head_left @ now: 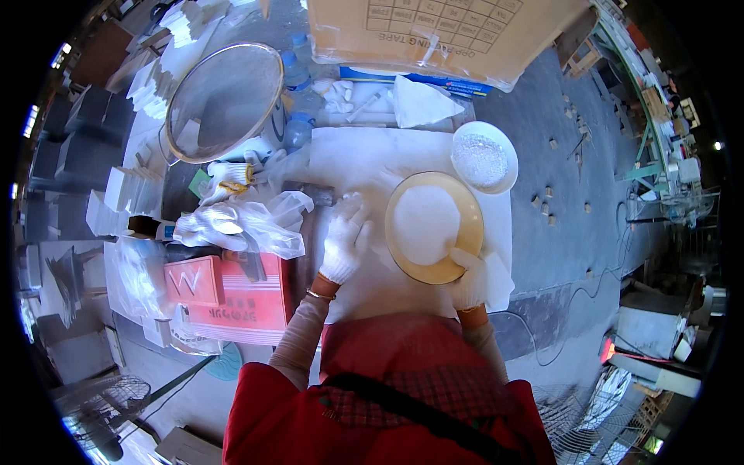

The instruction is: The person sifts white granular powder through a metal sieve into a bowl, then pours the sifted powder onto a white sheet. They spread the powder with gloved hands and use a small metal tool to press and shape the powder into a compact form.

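the right hand [469, 280], in a white glove, grips the near rim of a shallow yellow bowl [471, 219] filled with white powder, which sits on the white sheet [364, 159] right of centre. the left hand [344, 238], also gloved, lies flat with fingers spread on the sheet just left of the bowl, holding nothing. a white dish [484, 159] of clear grains stands just beyond the bowl, a round sieve [225, 101] sits far left, and crumpled plastic bags [240, 225] and a red box [232, 298] lie left of the left hand.
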A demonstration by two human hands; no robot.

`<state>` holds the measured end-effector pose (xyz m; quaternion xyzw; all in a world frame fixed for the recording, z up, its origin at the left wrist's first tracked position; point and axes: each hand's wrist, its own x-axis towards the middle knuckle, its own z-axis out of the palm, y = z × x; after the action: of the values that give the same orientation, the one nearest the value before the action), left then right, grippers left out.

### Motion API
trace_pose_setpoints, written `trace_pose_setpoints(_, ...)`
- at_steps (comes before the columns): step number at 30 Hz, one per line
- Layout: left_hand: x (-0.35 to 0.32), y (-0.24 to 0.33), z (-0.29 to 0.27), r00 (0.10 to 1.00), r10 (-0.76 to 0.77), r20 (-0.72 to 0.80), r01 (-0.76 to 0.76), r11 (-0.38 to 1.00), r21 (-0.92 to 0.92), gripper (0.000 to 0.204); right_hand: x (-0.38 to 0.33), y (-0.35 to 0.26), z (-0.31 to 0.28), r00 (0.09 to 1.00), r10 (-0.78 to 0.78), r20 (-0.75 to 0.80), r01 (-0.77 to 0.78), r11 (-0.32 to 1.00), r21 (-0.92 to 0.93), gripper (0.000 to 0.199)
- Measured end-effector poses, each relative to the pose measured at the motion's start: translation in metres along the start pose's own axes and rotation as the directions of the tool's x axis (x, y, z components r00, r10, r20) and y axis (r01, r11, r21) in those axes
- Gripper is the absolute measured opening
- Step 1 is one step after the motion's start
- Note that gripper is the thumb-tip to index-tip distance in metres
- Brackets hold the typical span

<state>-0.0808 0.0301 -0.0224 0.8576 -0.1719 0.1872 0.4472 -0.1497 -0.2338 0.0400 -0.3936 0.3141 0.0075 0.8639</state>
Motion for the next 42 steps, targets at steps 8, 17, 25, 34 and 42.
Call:
trace_pose_setpoints(8,-0.006,-0.017,0.0,0.97,0.019,0.241,-0.069,0.977,0.203,0.06,0.008,-0.012,0.019,0.963,-0.177,0.206,0.244,0.895,-0.373,0.037)
trace_pose_setpoints(17,0.003,-0.001,-0.005,0.962,-0.056,0.268,-0.024,0.957,0.287,0.06,0.044,-0.036,0.137,0.862,-0.182,0.473,0.356,0.882,-0.31,0.044)
trace_pose_setpoints(25,0.002,-0.009,0.0,0.988,0.004,0.155,-0.039,0.974,0.222,0.032,0.078,-0.022,0.317,0.844,-0.062,0.533,0.233,0.937,-0.26,0.044)
trace_pose_setpoints(34,0.0,-0.019,-0.001,0.994,0.019,0.105,-0.044,0.968,0.248,0.03,0.153,0.014,0.438,0.698,-0.071,0.713,0.459,0.808,-0.37,0.052)
trace_pose_setpoints(42,0.002,-0.014,-0.015,0.994,0.032,0.105,-0.055,0.972,0.228,0.023,0.179,0.017,0.475,0.664,-0.065,0.745,0.66,0.518,-0.544,0.054)
